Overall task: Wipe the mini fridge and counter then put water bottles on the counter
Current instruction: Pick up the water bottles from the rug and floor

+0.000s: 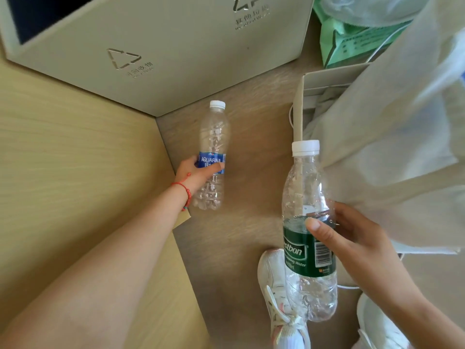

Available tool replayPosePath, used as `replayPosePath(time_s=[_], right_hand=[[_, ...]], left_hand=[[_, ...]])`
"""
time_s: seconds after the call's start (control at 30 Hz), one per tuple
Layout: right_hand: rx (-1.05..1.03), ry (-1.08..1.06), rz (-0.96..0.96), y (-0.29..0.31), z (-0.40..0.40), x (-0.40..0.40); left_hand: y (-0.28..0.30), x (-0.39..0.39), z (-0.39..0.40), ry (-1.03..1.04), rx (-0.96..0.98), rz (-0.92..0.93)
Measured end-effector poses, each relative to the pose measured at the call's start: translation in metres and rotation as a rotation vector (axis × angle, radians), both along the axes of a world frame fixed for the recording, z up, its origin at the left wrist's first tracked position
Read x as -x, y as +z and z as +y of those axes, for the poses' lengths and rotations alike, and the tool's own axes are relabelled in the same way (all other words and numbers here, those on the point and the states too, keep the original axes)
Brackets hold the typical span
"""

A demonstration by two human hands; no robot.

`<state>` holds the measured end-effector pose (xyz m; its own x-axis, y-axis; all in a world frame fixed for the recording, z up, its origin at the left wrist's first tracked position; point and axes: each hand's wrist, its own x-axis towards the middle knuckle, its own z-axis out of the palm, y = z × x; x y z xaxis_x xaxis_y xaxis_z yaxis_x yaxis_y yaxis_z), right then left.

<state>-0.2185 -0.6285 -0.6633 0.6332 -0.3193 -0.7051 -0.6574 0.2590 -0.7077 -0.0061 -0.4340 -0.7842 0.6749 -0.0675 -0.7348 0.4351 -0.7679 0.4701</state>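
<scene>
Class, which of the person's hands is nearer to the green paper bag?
Right. The right hand holds a green-labelled bottle below the green paper bag; the left hand is farther left.

Looking down, I see my left hand (195, 176) gripping a clear plastic bottle with a blue label (213, 157), and my right hand (352, 241) gripping a clear plastic bottle with a green label (308, 238), above brown carpet (241, 147) beside a pale wooden cabinet panel (75, 152).

Recycling bin (176, 46), green bag (352, 44), white shoe (274, 280)
</scene>
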Motion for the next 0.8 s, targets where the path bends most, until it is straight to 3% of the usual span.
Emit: replayPosePath(time_s=[0.33, 0.8], right_hand=[[0.02, 0.056, -0.004, 0.097, -0.016, 0.002], [0.058, 0.085, -0.033, 0.287, -0.027, 0.007]], left_hand=[[0.12, 0.068, -0.009, 0.244, 0.169, 0.049], [0.353, 0.131, -0.03, 0.278, 0.324, 0.131]])
